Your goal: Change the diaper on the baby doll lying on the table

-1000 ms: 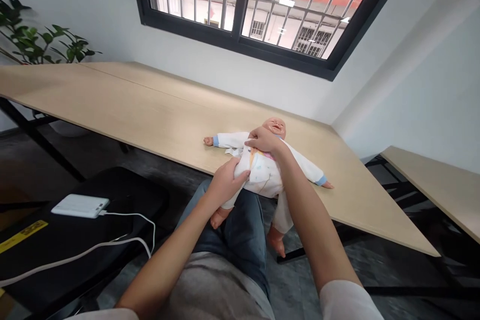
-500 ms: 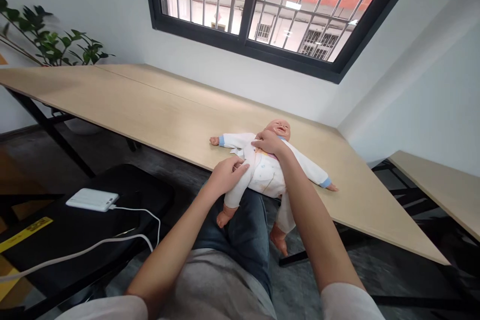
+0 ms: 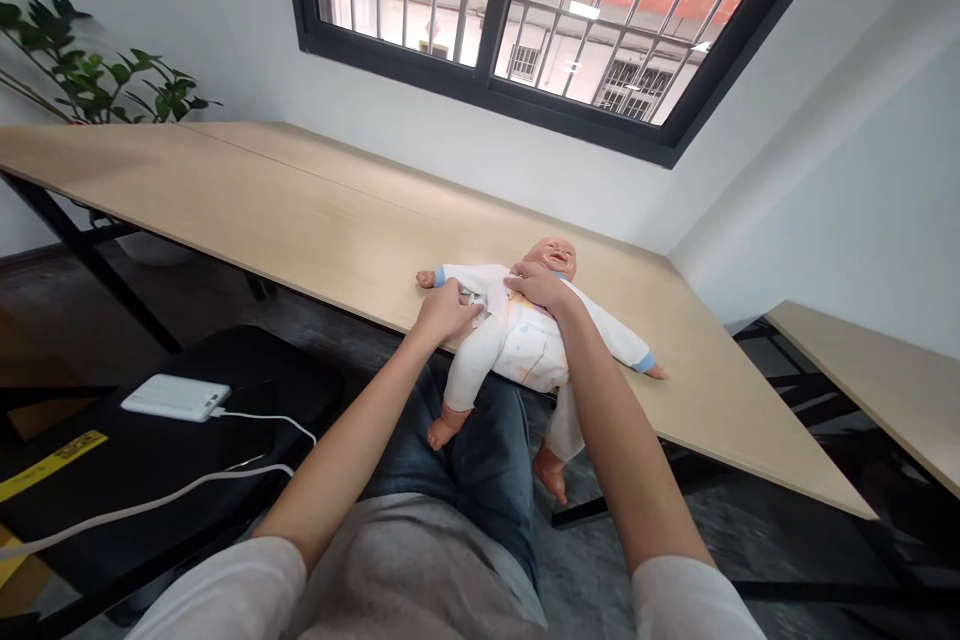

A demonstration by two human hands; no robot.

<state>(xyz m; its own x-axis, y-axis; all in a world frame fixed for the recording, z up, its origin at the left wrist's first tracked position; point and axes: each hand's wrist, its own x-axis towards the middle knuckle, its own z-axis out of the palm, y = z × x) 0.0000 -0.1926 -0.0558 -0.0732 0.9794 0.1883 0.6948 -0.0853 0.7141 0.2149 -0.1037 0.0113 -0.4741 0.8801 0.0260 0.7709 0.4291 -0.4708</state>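
A baby doll [image 3: 553, 257] in a white suit with blue cuffs lies on its back at the table's near edge, its legs hanging over. Around its hips is a white diaper [image 3: 531, 352] with a printed front. My left hand [image 3: 442, 313] is at the diaper's side by the doll's waist, its fingers pinched on the white side flap. My right hand [image 3: 541, 286] lies across the doll's belly, fingertips closed on the upper edge of the diaper front. The exact grip of both hands is partly hidden by the fingers.
The wooden table [image 3: 315, 220] runs along the wall under a barred window [image 3: 487, 80]. At left, a black chair [image 3: 292, 390] holds a white power bank [image 3: 177, 398] with a cable. A potted plant [image 3: 105, 80] stands behind, and another table [image 3: 870, 370] is at right.
My left hand has moved up and away from the doll's thigh to the diaper's side at the waist. My right hand stays on the belly. The view has shifted slightly.
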